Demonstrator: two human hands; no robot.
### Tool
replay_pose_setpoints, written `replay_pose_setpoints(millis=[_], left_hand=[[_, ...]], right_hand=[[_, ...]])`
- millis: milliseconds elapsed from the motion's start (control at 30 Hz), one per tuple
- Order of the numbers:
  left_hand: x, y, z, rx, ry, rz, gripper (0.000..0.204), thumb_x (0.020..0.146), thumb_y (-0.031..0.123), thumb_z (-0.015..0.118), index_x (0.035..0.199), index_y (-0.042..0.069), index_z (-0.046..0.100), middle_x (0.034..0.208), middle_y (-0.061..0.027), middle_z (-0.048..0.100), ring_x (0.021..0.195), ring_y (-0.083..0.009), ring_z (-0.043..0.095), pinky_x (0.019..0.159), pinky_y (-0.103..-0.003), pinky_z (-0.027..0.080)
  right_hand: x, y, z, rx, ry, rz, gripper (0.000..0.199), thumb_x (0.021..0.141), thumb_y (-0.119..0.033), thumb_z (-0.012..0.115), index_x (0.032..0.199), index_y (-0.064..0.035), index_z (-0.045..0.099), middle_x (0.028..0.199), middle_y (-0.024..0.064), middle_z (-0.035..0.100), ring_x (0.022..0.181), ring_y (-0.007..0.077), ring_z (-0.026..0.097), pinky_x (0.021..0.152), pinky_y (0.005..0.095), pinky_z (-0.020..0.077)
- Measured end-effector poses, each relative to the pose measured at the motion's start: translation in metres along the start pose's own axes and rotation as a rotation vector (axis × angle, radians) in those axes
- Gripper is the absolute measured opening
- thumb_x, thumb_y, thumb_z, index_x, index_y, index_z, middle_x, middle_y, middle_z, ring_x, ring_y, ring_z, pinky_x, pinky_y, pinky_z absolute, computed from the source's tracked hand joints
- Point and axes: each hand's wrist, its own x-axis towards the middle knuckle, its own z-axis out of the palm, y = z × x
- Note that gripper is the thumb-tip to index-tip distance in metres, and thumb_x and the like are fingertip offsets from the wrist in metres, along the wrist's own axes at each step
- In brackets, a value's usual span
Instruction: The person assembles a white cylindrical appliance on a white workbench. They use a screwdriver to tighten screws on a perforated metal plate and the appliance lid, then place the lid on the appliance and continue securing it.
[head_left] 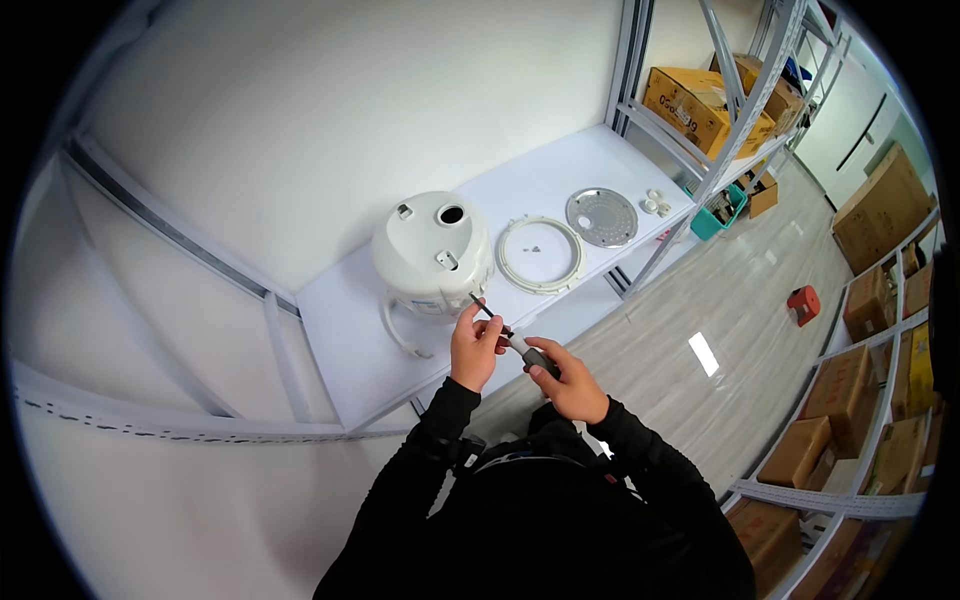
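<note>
Right hand (572, 385) wraps the dark handle of a slim screwdriver (512, 335); left hand (477, 347) pinches its thin metal shaft. Just beyond, a smooth white domed rice cooker (433, 255) sits at the shelf (350, 350) edge, beside a white ring (540, 254) and perforated metal disc (601, 217).

A: What do you have in your right hand (572, 385)?
B: A screwdriver (518, 341) with a matt dark grip and a thin metal shaft, which your left hand (476, 350) pinches.
A: And the cooker (434, 255)?
B: Smooth, glossy white plastic. Beside it lie a pale plastic ring (540, 254) and a dull grey metal disc (601, 217), on a smooth white shelf (350, 340).
</note>
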Motion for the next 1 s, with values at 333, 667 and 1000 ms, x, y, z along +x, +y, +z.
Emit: replay_pose_setpoints(millis=[333,667,1000], left_hand=[[-0.004,0.0,-0.002,-0.006,-0.048,0.058,0.081,0.095,0.013,0.073,0.158,-0.005,0.025,0.095,-0.0105,0.068,0.078,-0.0125,0.067,0.065,-0.026,0.054],[-0.006,0.008,-0.001,0.021,-0.106,0.086,0.086,0.095,0.011,0.072,0.159,-0.008,0.018,0.096,-0.011,0.068,0.078,-0.0128,0.066,0.068,-0.027,0.055],[-0.006,0.002,-0.003,0.008,-0.112,0.085,0.084,0.096,0.01,0.072,0.158,-0.008,0.019,0.096,-0.0106,0.069,0.08,-0.0128,0.066,0.07,-0.027,0.055]], right_hand=[[0.007,0.001,-0.009,0.709,-0.136,0.26,0.041,0.108,-0.019,0.048,0.148,-0.0096,0.044,0.11,0.014,0.067,0.061,0.0138,0.057,0.054,0.0264,0.0459],[0.005,-0.006,-0.009,0.792,-0.155,0.288,0.042,0.108,-0.019,0.046,0.149,-0.0102,0.041,0.11,0.0153,0.067,0.058,0.0159,0.057,0.052,0.0262,0.0435],[0.004,-0.008,-0.008,0.729,-0.144,0.322,0.04,0.109,-0.017,0.044,0.149,-0.0108,0.042,0.109,0.0134,0.067,0.058,0.0139,0.054,0.052,0.0261,0.0424]])
